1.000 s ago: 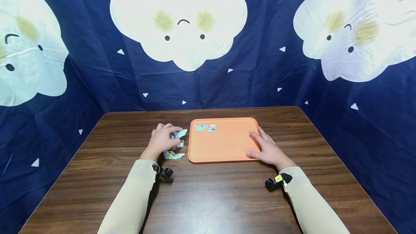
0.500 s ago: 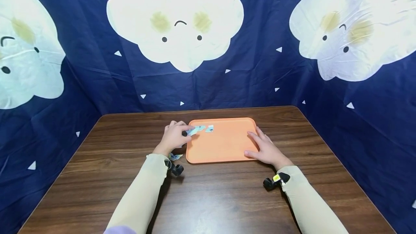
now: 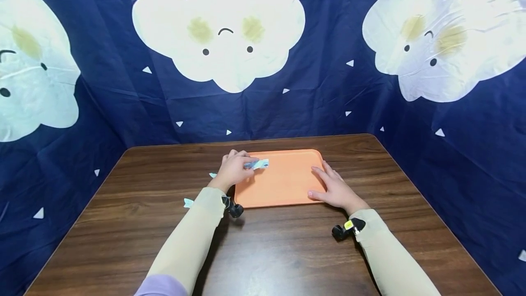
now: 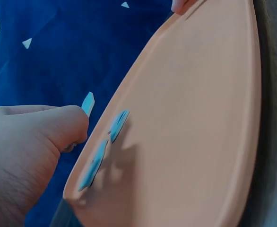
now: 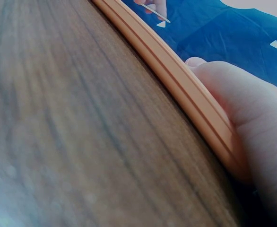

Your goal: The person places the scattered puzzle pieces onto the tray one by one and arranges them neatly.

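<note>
My left hand [image 3: 236, 169] is above the upper left part of the orange tray [image 3: 287, 184]. Thumb and fingers pinch a thin light-blue puzzle piece [image 4: 89, 103] with an irregular outline. In the left wrist view two more blue pieces lie flat on the tray along its far rim: one piece [image 4: 119, 125] and, end to end with it, another piece [image 4: 93, 165]. From the head these are mostly covered by the hand and the held piece. My right hand [image 3: 338, 189] rests on the tray's right edge with fingers spread, its thumb [image 5: 219, 85] over the rim.
Left of the tray, parts of loose pieces show on the wooden table [image 3: 123, 223]: one scrap [image 3: 188, 203] beside the left forearm and another scrap [image 3: 213, 175] behind the wrist. A blue cloth [image 3: 246, 118] with cloud prints stands around the table's back and sides.
My left hand has carried the puzzle piece rightward from the loose pieces on the table to above the tray's upper left. My right hand stays on the tray's edge.
</note>
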`<state>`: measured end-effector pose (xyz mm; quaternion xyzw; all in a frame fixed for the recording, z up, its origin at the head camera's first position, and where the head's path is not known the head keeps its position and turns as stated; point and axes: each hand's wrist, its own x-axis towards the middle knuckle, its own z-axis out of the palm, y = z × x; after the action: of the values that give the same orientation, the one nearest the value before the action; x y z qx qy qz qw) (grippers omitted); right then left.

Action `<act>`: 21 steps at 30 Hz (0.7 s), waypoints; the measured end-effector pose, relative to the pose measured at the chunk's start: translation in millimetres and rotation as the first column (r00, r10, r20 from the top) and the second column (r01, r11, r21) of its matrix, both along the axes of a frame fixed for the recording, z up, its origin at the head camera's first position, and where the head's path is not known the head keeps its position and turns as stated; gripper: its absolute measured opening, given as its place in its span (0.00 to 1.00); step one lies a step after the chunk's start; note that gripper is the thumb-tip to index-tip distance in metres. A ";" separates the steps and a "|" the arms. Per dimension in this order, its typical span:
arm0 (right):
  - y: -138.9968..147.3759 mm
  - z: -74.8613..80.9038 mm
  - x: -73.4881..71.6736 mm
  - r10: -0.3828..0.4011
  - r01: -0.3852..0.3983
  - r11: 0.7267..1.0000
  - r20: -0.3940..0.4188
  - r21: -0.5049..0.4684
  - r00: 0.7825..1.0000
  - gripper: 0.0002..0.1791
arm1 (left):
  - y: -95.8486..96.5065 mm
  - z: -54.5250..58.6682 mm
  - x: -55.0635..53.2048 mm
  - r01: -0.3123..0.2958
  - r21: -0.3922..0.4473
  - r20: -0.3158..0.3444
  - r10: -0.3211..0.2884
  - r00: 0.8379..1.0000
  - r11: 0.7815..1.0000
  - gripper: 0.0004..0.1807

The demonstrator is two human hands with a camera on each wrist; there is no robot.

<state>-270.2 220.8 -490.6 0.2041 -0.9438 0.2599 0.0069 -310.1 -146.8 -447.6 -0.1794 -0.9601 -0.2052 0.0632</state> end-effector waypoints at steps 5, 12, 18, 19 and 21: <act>1.4 -0.8 0.2 -0.001 0.001 1.000 0.002 0.000 1.000 0.52 | 12.8 3.2 -3.5 0.014 0.006 -0.004 -0.014 1.000 1.000 0.26; 3.4 -0.8 -0.8 -0.005 0.005 1.000 -0.012 0.000 1.000 0.51 | 26.5 -0.7 -14.4 0.064 0.020 -0.034 -0.064 0.997 0.998 0.19; 2.6 -0.7 -1.9 0.004 -0.004 1.000 -0.015 0.002 1.000 0.51 | 33.6 -4.9 -18.3 0.055 -0.001 -0.056 -0.055 0.997 0.999 0.19; 2.4 -0.9 -1.9 0.006 -0.006 1.000 -0.014 0.003 1.000 0.52 | 35.2 -4.9 -17.8 0.041 -0.011 -0.047 -0.042 0.998 0.999 0.20; 2.1 -1.2 -1.9 0.006 -0.006 1.000 -0.015 0.004 1.000 0.52 | 38.9 -5.2 -17.0 0.007 -0.046 -0.034 -0.008 0.999 0.999 0.23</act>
<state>-272.1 222.9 -491.8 0.2088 -0.9436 0.2565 0.0131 -327.1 -107.9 -452.8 -0.1880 -0.9626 -0.1801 0.0748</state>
